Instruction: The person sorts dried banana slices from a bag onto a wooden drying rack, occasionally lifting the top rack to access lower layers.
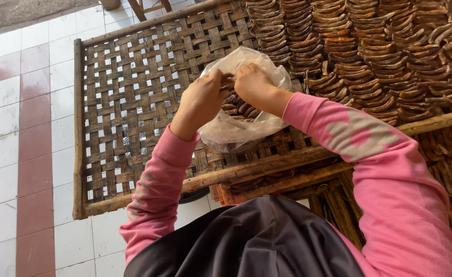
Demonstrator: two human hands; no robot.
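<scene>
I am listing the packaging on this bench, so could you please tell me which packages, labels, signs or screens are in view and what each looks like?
Clear plastic bag: on the woven bamboo tray, held at its mouth by the left hand and right hand; crumpled, see-through, part filled with brown curved dried slices.
No labels, signs or screens are in view.

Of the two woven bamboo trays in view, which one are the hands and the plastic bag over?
The upper tray, with open lattice at its left. Both hands, left and right, grip the clear bag above it. The lower tray shows only underneath, at right.
</scene>
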